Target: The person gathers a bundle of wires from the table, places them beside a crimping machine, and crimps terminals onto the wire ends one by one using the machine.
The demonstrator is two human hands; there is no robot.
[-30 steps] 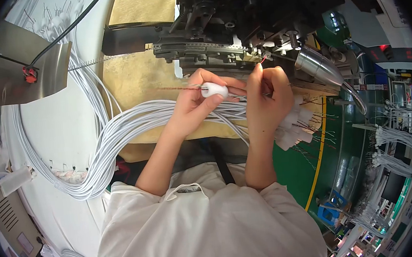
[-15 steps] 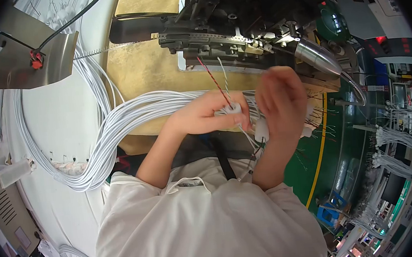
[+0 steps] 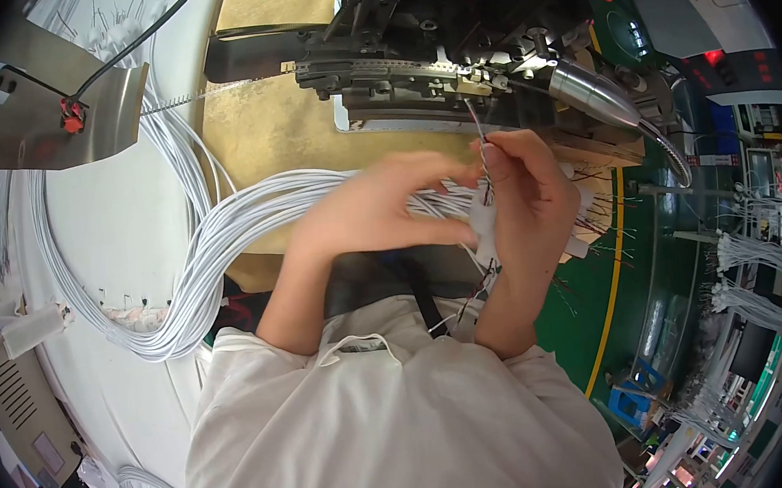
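Note:
My right hand (image 3: 534,194) pinches a thin pair of twisted wires (image 3: 484,152) between thumb and fingers, their tips pointing up toward the machine's lit work point. My left hand (image 3: 378,206), somewhat blurred, has thumb and fingers apart around the space beside those wires. A white piece (image 3: 483,220) at the cable ends shows between the two hands; its exact form is unclear. A thick bundle of white cables (image 3: 248,222) runs from the left and passes behind my left hand. More stripped ends with dark wires (image 3: 607,223) stick out right of my right hand.
A dark crimping-type machine (image 3: 411,63) stands just beyond my hands, with a metal terminal strip (image 3: 198,96) feeding in from the left. A silver gooseneck lamp (image 3: 595,93) reaches in at right. A metal plate (image 3: 105,111) is at upper left.
My right hand has closed on the twisted wires, which now stand farther right and nearer the machine. My left hand has opened from the white cable end it pinched before.

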